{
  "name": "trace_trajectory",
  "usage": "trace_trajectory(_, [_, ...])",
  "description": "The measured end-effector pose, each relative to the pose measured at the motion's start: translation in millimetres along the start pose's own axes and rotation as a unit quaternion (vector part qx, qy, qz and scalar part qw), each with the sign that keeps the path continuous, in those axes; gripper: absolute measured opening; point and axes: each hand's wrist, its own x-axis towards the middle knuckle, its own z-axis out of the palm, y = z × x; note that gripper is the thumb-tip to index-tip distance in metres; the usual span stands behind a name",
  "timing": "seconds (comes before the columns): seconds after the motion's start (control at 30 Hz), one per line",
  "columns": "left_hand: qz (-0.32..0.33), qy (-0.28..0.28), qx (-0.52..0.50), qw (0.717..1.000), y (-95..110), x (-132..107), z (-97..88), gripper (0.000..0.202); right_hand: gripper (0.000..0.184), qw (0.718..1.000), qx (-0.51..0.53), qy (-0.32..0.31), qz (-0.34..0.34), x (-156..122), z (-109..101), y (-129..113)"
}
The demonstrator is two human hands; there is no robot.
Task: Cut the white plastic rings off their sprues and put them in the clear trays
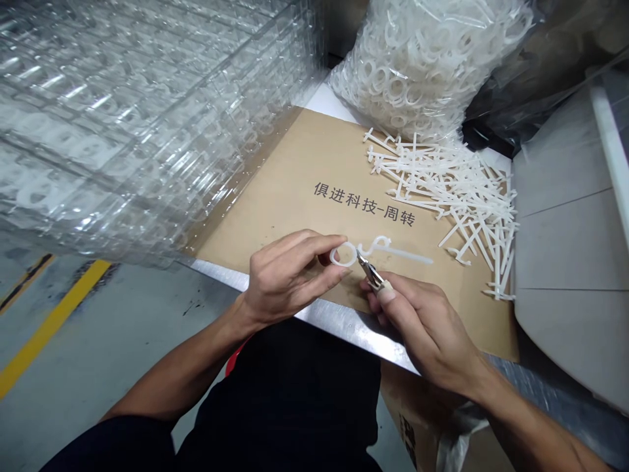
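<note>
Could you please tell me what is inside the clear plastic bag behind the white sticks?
Many whitish rings show through the clear plastic bag, packed together. Whatever lies deeper inside is covered by them and cannot be seen.

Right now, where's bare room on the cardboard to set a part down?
Biggest free patch: cardboard between the clear plastic stack and the printed characters. Smaller: right of the right hand, in front of the white stick pile. Crowded: that pile, beside the bag of rings; front centre, around the left hand and pliers.
</note>
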Motion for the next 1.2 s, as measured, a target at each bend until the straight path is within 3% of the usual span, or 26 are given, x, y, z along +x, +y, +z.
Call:
trace_trajectory(0.3, [-0.010, 0.014, -0.017, 1.000, -4, -1, 1.8, 0.025, 0.045, 1.000, -0.007, 0.023, 0.015, 3, 5, 5])
trace_trajectory(0.6, [-0.007, 0.011, -0.031, 0.999, -6, -3, 0.1, 0.029, 0.044, 0.985, 0.167, 0.028, 0.046, 6, 3, 16])
trace_trajectory(0.9, [0.035, -0.103, -0.062, 0.992, -2, -1, -4.6, 0.034, 0.019, 0.944, 0.311, 0.107, 0.032, 10, 15, 13])
trace_trajectory(1.03, [0.034, -0.151, -0.067, 0.986, -1, 1, -5.2, 0.033, 0.019, 0.932, 0.331, 0.145, 0.038, 14, 19, 15])
trace_trajectory(1.2, [0.038, -0.171, -0.071, 0.982, 1, 3, -5.3, 0.032, 0.020, 0.934, 0.327, 0.140, 0.037, 14, 17, 14])
